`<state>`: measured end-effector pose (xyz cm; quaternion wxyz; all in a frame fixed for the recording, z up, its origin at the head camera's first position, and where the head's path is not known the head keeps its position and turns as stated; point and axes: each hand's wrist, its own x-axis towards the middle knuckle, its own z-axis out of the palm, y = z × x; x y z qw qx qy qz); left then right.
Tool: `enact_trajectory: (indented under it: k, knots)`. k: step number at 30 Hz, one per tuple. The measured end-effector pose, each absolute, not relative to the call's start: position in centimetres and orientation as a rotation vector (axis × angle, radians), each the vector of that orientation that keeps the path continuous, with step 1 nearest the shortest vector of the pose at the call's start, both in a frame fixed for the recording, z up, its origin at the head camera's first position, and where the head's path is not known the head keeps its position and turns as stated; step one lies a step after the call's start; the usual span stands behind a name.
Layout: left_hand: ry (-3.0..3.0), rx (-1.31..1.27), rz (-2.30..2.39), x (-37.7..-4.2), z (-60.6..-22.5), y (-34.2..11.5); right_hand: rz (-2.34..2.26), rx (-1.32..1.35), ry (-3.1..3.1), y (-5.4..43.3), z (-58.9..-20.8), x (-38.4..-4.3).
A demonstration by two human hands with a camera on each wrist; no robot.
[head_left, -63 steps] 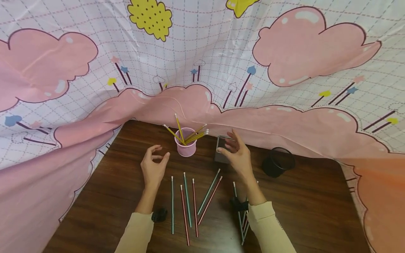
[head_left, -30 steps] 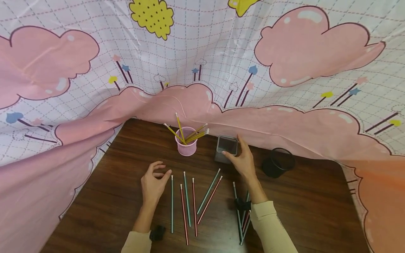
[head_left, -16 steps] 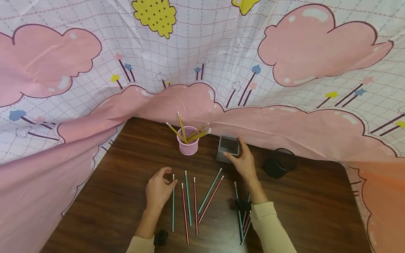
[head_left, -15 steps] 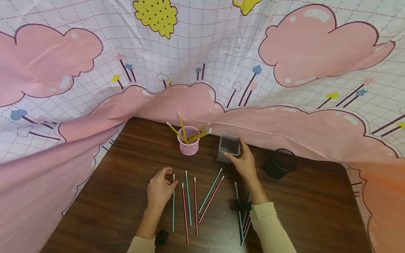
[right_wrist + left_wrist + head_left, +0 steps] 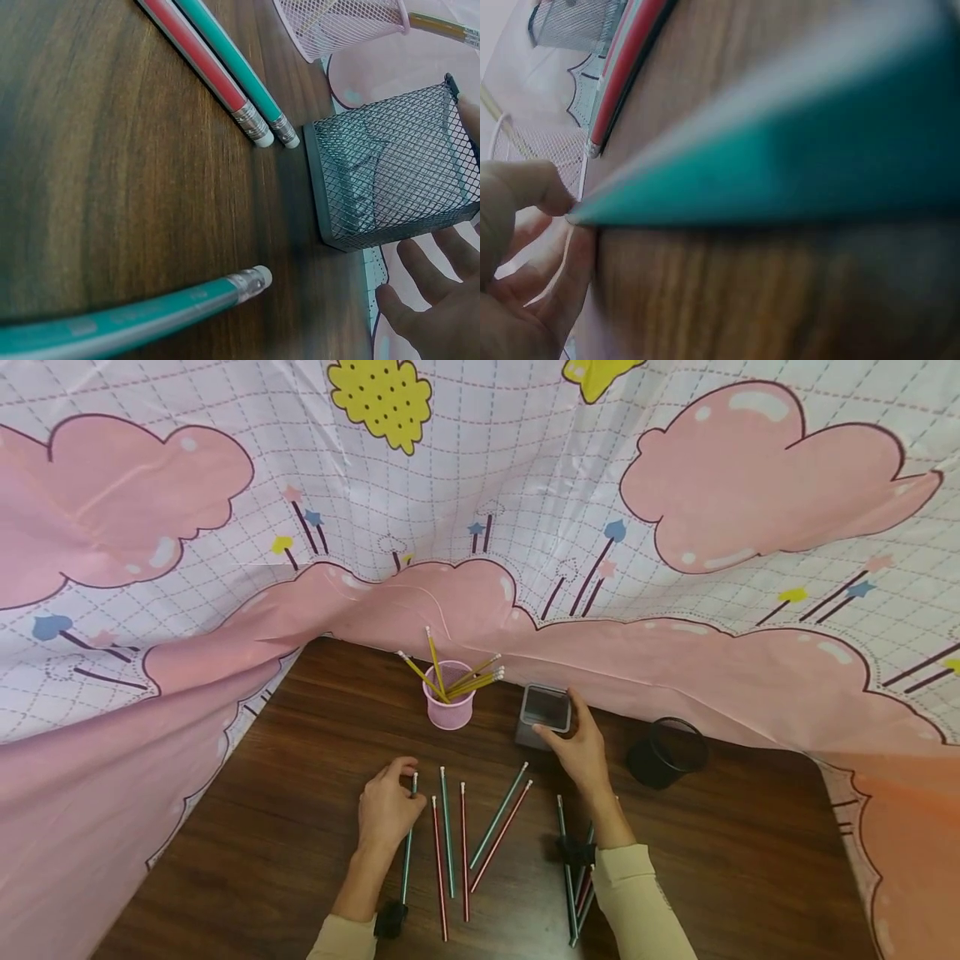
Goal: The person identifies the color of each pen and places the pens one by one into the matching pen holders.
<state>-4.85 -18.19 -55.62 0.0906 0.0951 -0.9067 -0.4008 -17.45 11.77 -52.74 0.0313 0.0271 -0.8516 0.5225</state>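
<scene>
A slim, metallic green pencil with a white eraser (image 5: 407, 868) is pinched near its eraser end by the person's left hand (image 5: 386, 806); its length runs back toward the body, past that wrist's black band (image 5: 390, 920). From here I can't tell whether it has left the table (image 5: 262, 777) anywhere along its length. The right hand (image 5: 585, 756) has its grip set across the rim of a square, dark grey metal-mesh holder (image 5: 534, 737), thumb on the near side and a finger on the far side. The holder stands upright with its mouth up.

Just right of the pinched pencil lie a glossy red pencil (image 5: 439, 868), a second green one (image 5: 447, 832) and another red one (image 5: 464, 852), then a slanted green and red pair (image 5: 501, 837) side by side. More pencils (image 5: 567, 877) lie in a narrow bunch, partly hidden under the right forearm.

Left of the square holder, a round pink mesh cup (image 5: 450, 716) holds several yellow pencils (image 5: 480, 682); to its right stands a round black mesh cup (image 5: 648, 764). Behind everything hangs a white gridded cloth with pink clouds (image 5: 480, 468).
</scene>
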Motion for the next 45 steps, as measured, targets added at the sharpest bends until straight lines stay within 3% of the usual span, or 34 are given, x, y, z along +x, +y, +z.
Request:
enact_trajectory:
  k: [8,26,45]
  knots:
    - [-2.532,0.394,-1.513,-4.8,-56.5,-18.9,1.655,0.091,-2.572,12.1,-53.2,-17.3]
    - [-2.393,0.384,-1.810,-6.1,-55.6,-18.3,1.625,0.081,-2.583,11.8,-53.0,-17.4]
    - [-2.114,0.103,-2.248,-10.5,-51.0,-15.0,1.700,0.090,-2.561,11.8,-52.8,-17.4]
